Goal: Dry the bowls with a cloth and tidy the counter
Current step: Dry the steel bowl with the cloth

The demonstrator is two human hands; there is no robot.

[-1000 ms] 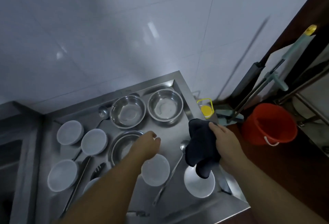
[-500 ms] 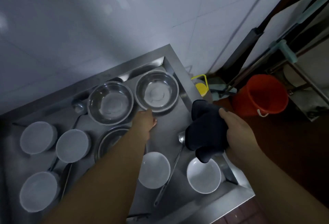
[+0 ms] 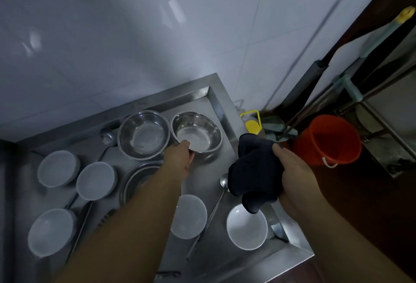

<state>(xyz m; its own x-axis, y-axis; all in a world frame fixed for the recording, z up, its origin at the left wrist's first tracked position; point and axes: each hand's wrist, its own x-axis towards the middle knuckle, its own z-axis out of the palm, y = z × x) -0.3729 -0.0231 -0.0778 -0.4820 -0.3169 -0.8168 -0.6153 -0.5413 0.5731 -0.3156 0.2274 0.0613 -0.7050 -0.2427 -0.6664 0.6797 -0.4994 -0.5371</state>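
Note:
Two steel bowls stand at the back of the steel counter [image 3: 216,258]: the left steel bowl [image 3: 144,135] and the right steel bowl [image 3: 200,130]. My left hand [image 3: 180,155] grips the near rim of the right steel bowl, which is tilted up slightly. My right hand [image 3: 292,170] holds a bunched dark cloth [image 3: 255,170] above the counter's right side. Several white bowls lie around, among them one [image 3: 246,226] under the cloth and one [image 3: 191,215] beside my left forearm. A third steel bowl [image 3: 137,181] is partly hidden by that forearm.
A long ladle [image 3: 216,201] lies between the two near white bowls, another ladle [image 3: 107,138] at the back left. Off the counter's right edge stand a red bucket [image 3: 326,138], a yellow-capped bottle [image 3: 253,125] and mop handles [image 3: 351,75]. White tiled wall behind.
My left hand has reached forward from the middle of the counter to the right steel bowl and taken hold of its rim. My right hand still holds the cloth.

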